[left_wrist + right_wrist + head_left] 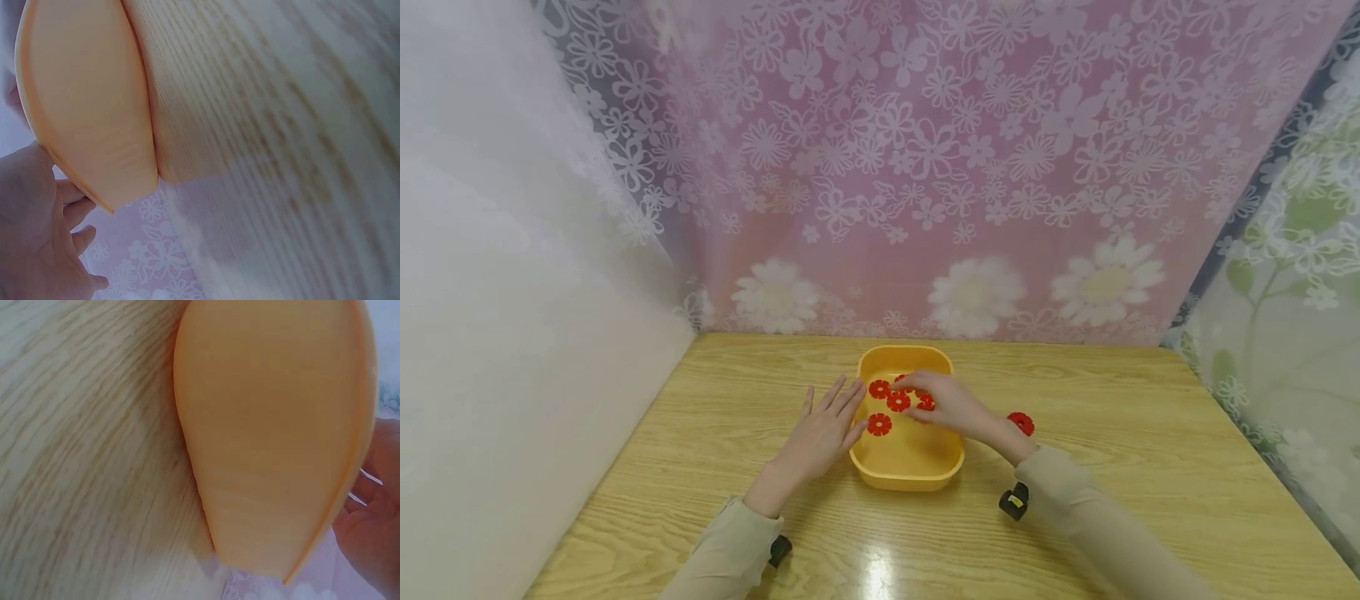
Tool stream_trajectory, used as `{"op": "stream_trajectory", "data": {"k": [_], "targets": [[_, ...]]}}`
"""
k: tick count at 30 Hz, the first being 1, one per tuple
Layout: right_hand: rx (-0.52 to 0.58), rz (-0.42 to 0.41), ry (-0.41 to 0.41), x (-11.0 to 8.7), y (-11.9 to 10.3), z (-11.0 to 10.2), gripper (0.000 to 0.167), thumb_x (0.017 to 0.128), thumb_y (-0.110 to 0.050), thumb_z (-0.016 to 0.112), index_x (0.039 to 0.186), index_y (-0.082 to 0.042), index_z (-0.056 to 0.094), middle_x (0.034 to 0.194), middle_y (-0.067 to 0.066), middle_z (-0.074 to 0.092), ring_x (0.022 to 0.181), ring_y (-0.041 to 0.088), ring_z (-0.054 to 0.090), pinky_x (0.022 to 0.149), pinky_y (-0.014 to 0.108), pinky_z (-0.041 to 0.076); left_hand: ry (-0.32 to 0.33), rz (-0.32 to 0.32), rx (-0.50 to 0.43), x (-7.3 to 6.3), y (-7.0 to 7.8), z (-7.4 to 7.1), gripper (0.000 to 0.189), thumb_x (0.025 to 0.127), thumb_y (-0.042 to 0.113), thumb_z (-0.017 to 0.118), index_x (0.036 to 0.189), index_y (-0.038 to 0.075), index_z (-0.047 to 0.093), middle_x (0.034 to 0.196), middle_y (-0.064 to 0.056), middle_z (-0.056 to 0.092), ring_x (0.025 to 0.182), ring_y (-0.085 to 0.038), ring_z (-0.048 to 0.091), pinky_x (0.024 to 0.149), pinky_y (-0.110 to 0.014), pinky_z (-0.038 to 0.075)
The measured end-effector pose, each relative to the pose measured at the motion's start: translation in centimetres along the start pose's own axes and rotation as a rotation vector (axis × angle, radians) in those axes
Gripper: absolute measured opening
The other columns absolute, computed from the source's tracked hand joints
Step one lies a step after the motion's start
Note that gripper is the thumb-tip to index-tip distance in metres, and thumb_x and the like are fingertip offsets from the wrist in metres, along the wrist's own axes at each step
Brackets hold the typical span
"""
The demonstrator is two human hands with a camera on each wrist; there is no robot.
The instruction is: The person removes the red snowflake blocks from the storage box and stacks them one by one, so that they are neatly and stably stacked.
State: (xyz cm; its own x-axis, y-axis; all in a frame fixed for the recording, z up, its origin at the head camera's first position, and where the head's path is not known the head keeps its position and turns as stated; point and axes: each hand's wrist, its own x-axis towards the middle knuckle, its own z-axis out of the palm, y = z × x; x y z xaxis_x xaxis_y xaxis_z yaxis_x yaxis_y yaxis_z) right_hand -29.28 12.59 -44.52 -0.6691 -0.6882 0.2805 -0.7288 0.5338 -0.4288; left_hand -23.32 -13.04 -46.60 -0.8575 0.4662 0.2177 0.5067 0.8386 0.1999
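A yellow plastic tub (907, 482) stands on the wooden table, with several red notched discs (879, 425) lying inside. My left hand (820, 429) lies along the tub's left rim, fingers spread and straight, thumb reaching over the edge. In the left wrist view, that hand (37, 231) is beside the rim. Over the tub's right side, my right hand (951, 406) reaches in, its thumb and fingers bent and apart above the discs. The hand itself partly covers some discs. From the right wrist, the tub wall (269, 437) hides part of the right hand (372, 531).
Another red notched disc (1021, 423) lies on the table (1150, 467) right of the tub, close by the right wrist. Black wrist cameras (1014, 502) hang under both sleeves. A flowered pink curtain (880, 167) borders the table's back edge, with pale cloth on both sides.
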Motion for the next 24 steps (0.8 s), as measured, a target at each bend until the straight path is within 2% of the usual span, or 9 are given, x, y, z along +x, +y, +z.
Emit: {"op": "stream_trajectory", "data": {"k": [6,13,20,24], "targets": [[-0.036,-0.037,-0.074,1.0,0.4,1.2,0.036,0.091,-0.012,0.077,0.125,-0.002,0.070,0.121,0.013,0.071,0.117,0.032,0.064,0.102,0.049,0.050,-0.010,-0.005,0.002,0.1,0.0,0.1,0.059,0.108,0.035,0.048,0.158,0.007,0.035,0.165,-0.007,0.031,0.155,-0.031,0.018,0.119,-0.068,0.008],[-0.069,-0.070,-0.177,1.6,-0.1,2.0,0.034,0.093,-0.014,0.074,0.125,-0.002,0.070,0.123,0.011,0.072,0.117,0.030,0.065,0.102,0.046,0.051,-0.009,-0.003,0.021,0.1,-0.3,0.4,0.060,0.108,0.037,0.047,0.159,0.007,0.035,0.165,-0.006,0.030,0.155,-0.031,0.018,0.119,-0.068,0.009],[-0.044,-0.036,-0.242,2.5,0.0,2.7,0.037,0.094,-0.013,0.074,0.128,-0.001,0.068,0.126,0.012,0.070,0.114,0.028,0.066,0.101,0.044,0.052,0.002,0.010,0.031,0.0,-0.3,0.3,0.059,0.108,0.037,0.046,0.158,0.008,0.036,0.165,-0.007,0.032,0.154,-0.032,0.020,0.119,-0.068,0.010],[-0.043,-0.026,-0.282,2.8,0.2,3.2,0.038,0.093,-0.012,0.075,0.128,-0.002,0.068,0.127,0.011,0.069,0.119,0.028,0.063,0.105,0.045,0.049,0.009,0.014,0.031,0.0,-0.3,0.3,0.059,0.108,0.037,0.046,0.158,0.007,0.036,0.164,-0.007,0.033,0.154,-0.032,0.021,0.119,-0.069,0.011]]}}
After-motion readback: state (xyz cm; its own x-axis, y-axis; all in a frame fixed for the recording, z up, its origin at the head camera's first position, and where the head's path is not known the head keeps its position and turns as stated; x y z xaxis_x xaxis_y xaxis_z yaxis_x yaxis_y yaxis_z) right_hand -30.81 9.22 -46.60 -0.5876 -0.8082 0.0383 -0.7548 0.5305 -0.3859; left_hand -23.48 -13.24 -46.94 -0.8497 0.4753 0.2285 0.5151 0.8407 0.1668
